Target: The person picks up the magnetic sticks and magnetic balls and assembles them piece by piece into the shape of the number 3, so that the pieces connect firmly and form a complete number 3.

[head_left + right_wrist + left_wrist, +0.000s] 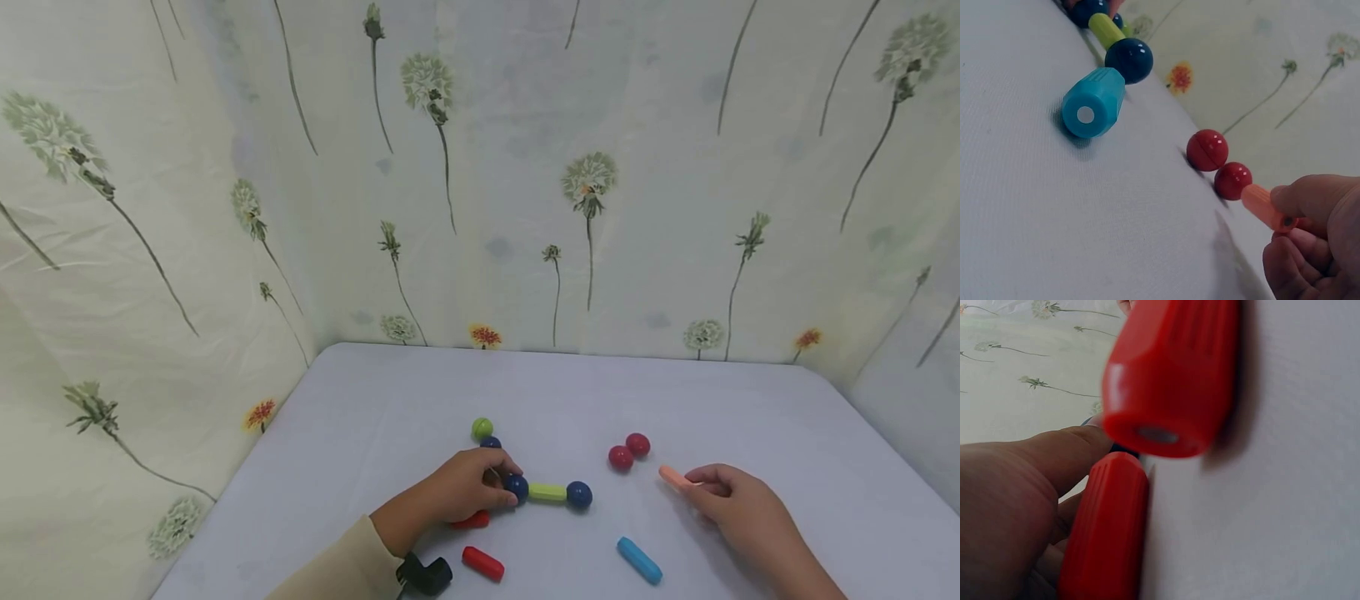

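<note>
Between thumb and fingers, my left hand [467, 485] holds a dark blue ball [517, 487]. A yellow-green rod [547, 493] joins that ball to a second dark blue ball [580, 496] on its right. Off to the right, my right hand [742, 510] pinches an orange rod [672, 477] by one end. In the right wrist view the orange rod [1261, 206] points towards two red balls [1207, 150]; whether it touches one I cannot tell. One red rod [471, 521] lies partly hidden under the left hand, and another red rod [483, 564] lies nearer me.
A blue rod [640, 560] lies on the white table [750, 400] between the hands, towards me. Behind the left hand are a green ball [482, 429] and a partly hidden dark blue ball [491, 442]. A flowered cloth [510, 275] hangs behind the table.
</note>
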Tool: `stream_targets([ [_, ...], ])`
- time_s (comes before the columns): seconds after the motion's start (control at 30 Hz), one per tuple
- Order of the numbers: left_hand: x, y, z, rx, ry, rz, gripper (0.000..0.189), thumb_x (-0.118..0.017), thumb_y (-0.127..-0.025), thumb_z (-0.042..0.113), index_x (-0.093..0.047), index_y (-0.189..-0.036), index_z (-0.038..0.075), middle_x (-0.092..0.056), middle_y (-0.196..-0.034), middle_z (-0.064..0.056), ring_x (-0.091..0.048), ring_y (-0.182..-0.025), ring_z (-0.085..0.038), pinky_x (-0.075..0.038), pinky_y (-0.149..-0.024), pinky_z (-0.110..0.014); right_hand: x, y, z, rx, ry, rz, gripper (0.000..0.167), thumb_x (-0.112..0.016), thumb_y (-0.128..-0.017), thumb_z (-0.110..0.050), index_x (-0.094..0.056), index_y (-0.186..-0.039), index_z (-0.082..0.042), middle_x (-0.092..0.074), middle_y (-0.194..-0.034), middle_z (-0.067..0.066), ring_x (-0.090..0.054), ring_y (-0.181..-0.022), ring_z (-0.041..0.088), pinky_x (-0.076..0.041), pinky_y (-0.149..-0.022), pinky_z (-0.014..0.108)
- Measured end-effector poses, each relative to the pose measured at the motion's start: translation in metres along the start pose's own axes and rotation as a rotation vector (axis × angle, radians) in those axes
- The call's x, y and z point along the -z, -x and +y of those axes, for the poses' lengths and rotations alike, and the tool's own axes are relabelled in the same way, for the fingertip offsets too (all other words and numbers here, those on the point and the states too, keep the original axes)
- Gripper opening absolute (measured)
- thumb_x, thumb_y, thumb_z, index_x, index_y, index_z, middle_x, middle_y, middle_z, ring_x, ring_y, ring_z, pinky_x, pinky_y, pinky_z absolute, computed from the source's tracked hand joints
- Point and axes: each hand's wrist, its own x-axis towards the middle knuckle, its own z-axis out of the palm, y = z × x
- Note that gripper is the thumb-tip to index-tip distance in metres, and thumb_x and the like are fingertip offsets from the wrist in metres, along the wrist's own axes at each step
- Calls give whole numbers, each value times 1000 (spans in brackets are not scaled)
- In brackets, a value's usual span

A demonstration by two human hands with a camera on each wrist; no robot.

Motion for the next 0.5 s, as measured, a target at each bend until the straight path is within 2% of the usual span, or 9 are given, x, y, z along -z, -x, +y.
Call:
stream_targets([
  [0.2,1,0,0,8,12,1,31,-84,-90,27,-71,-118,30,-66,-98,14,-60,-89,-6,-53,-82,-28,-3,1,-4,-46,-33,20,56,-72,-97,-46,-64,-133,-4,-70,-104,8,-60,-92,24,-51,-68,30],
  [0.5,-1,-1,-3,6,14,1,31,-84,-90,29,-72,-118,31,-66,-99,15,-60,-90,-5,-53,-82,-28,-5,4,-4,-18,-88,49,57,-66,-101,-46,-61,-140,-4,-72,-109,8,-62,-89,21,-49,-68,32],
])
